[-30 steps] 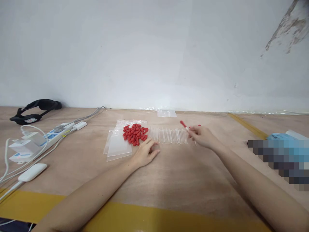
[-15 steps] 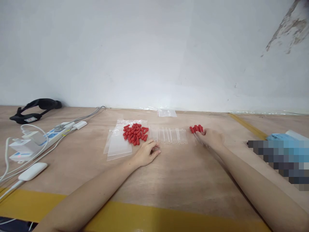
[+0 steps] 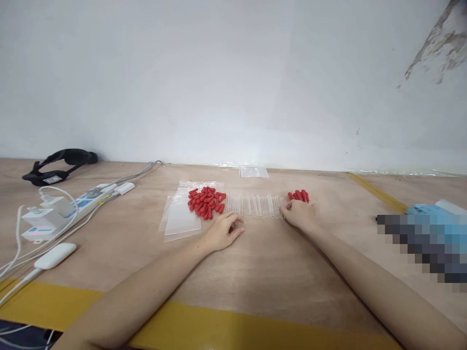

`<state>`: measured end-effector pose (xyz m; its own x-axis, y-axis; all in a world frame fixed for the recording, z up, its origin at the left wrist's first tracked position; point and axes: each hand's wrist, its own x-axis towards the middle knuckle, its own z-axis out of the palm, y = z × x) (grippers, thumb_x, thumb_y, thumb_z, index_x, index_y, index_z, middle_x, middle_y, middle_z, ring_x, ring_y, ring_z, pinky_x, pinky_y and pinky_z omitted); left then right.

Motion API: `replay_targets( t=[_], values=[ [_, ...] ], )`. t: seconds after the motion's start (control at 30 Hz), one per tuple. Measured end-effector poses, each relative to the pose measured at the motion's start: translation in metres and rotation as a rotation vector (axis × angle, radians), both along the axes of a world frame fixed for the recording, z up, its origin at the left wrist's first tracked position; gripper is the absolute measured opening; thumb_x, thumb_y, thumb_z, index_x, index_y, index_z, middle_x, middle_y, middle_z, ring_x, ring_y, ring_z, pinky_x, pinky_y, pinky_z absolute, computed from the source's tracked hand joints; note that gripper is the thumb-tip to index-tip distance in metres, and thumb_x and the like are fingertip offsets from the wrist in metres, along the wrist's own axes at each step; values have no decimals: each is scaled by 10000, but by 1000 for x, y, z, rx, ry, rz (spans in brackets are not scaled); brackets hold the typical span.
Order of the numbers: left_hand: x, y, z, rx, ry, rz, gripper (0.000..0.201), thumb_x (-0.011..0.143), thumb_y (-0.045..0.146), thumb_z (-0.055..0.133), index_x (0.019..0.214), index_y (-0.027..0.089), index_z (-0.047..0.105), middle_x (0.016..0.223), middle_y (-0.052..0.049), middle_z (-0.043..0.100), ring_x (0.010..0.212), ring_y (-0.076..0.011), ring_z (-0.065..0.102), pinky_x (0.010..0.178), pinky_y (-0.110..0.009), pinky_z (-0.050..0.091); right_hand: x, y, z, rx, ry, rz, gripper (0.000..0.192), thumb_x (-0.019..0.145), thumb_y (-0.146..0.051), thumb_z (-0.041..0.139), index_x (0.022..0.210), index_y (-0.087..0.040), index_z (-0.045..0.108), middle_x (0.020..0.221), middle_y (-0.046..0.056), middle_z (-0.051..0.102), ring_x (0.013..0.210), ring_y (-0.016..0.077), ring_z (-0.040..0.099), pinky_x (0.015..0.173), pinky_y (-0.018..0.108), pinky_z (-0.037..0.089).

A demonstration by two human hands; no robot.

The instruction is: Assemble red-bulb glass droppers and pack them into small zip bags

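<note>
The table is carrying everything, and a row of clear tubes is lying across its middle, running left to right, with each tube's long axis pointing away from the person. The row is lying just ahead of both hands. The right hand is touching its right end, fingers curled at the last tubes; whether it is pinching one I cannot tell. The left hand is resting near the row's left end, fingers loosely bent and holding nothing, so the right hand is the nearer one.

Two bare arms are reaching in. The tubes are too many and too faint to count. Clear bags are lying left of the row, at least two. On them a pile of red caps is sitting, some dozens. Finished droppers, about five red tops, are lying just behind the right hand.
</note>
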<state>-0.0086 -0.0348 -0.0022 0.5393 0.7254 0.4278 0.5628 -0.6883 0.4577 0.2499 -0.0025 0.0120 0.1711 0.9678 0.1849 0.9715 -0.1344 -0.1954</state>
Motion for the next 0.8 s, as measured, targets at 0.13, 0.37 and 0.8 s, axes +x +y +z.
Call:
replay_targets(
  t=[0.13, 0.37, 0.8],
  values=[
    [0, 0, -1, -12, -12, 5, 210, 787, 250, 517, 980, 168, 531, 802, -27, 525, 679, -129, 506, 614, -243, 430, 0, 1, 0, -43, -1, -20, 342, 767, -359, 391, 626, -186, 651, 763, 107, 643, 807, 288, 582, 758, 414, 342],
    [2, -1, 6, 131, 26, 189, 212, 795, 290, 511, 968, 166, 508, 838, -38, 551, 772, -167, 507, 699, -286, 420, 1, 5, -6, 11, -2, -9, 328, 777, -322, 387, 663, -166, 652, 908, 148, 628, 1014, 325, 504, 820, 437, 309],
    [-44, 36, 26, 417, 411, 819, 297, 749, 434, 498, 671, 174, 619, 846, -104, 552, 858, -274, 455, 731, -396, 291, -15, -15, -33, 568, 34, 364, 212, 847, -318, 397, 738, -165, 497, 718, 55, 605, 697, 190, 542, 730, 343, 302]
  ],
)
